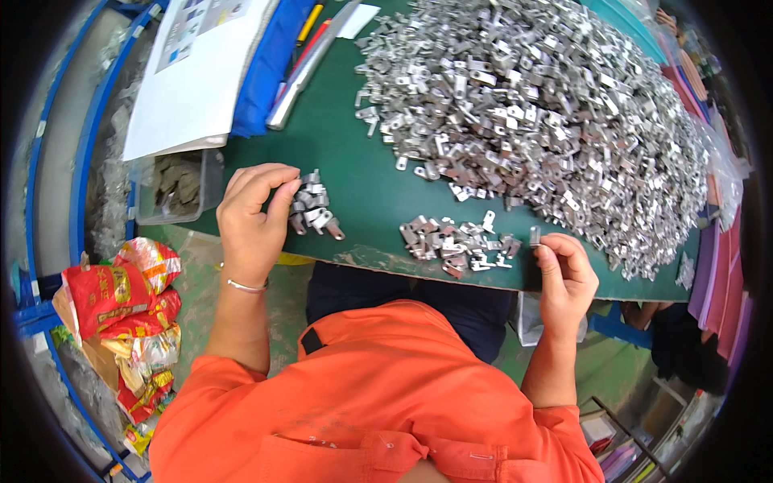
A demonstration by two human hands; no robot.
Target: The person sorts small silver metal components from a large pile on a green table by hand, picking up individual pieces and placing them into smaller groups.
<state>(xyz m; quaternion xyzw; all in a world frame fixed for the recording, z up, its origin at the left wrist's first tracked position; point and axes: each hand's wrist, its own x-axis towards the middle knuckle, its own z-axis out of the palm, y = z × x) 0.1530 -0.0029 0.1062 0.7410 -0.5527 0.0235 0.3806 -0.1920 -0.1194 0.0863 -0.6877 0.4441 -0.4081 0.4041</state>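
My right hand pinches a small bent metal bracket between thumb and forefinger, upright above the table's front edge. To its left lies a loose cluster of similar metal brackets, several of them with a hole at one end. My left hand has thumb and forefinger tips together beside a smaller cluster of brackets; no part shows clearly between them. Beyond both hands, a large heap of the same brackets covers much of the green tabletop.
A clear plastic tub with grey-brown lumps stands at the left edge, under papers. Close by are a blue folder and a silvery rod. Crumpled red packaging lies left, by a blue rack. Another person's arm shows right.
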